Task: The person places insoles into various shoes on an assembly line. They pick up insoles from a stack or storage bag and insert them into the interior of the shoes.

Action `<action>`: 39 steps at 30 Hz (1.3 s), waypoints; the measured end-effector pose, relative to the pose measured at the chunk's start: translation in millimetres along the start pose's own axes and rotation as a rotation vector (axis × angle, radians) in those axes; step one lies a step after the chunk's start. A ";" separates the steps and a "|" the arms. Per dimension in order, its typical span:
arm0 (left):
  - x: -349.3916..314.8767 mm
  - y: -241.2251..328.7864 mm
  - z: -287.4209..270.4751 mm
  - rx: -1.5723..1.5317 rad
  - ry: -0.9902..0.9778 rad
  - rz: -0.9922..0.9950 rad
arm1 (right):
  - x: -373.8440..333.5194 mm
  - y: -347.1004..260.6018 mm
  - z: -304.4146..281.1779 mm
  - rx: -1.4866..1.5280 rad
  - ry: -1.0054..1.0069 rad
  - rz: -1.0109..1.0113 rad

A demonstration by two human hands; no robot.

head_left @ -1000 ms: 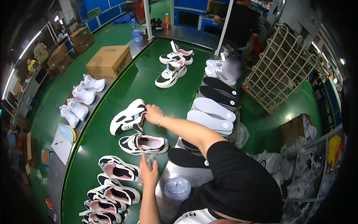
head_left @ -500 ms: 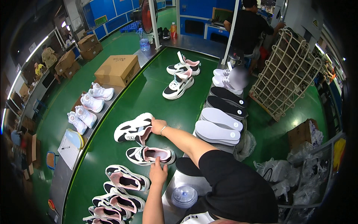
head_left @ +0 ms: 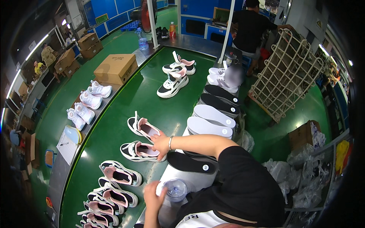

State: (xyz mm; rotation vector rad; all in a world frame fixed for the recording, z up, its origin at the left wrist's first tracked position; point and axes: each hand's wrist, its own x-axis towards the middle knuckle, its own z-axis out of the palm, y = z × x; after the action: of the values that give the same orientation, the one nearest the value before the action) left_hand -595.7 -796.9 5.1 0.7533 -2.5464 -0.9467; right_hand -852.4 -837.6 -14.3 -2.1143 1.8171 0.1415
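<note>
Two white-and-black sneakers with pink lining stand side by side on the green table, the farther sneaker (head_left: 142,127) and the nearer sneaker (head_left: 140,151). My right hand (head_left: 161,145) reaches across to their heel ends, its fingers curled on the nearer one's heel. Close to my body, my left hand (head_left: 152,195) is beside a round clear plastic container (head_left: 176,190), thumb and fingers apart and nothing visible in them. A black insole (head_left: 192,162) lies on a stack under my right forearm.
Several similar sneakers (head_left: 114,195) line the table's near left. Another pair (head_left: 173,84) stands at the far end. Grey insoles (head_left: 209,127) and black insoles (head_left: 216,104) are stacked along the right ledge. White shoes (head_left: 90,99) and a carton (head_left: 116,68) sit left.
The farther sneaker, tilted in my right hand before, now stands upright beside the nearer one. My right hand has moved nearer; my left hand has left the nearer sneaker for the plastic container.
</note>
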 end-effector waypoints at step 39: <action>-382.6 50.0 -74.3 0.889 0.904 -1.196 | -190.9 -194.0 10.9 -0.055 0.240 -0.351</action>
State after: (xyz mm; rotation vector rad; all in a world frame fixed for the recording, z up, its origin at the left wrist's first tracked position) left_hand -270.0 -581.8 50.5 2.3515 -1.4158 0.4383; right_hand -695.0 -632.1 70.4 -2.5431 1.5404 -0.1579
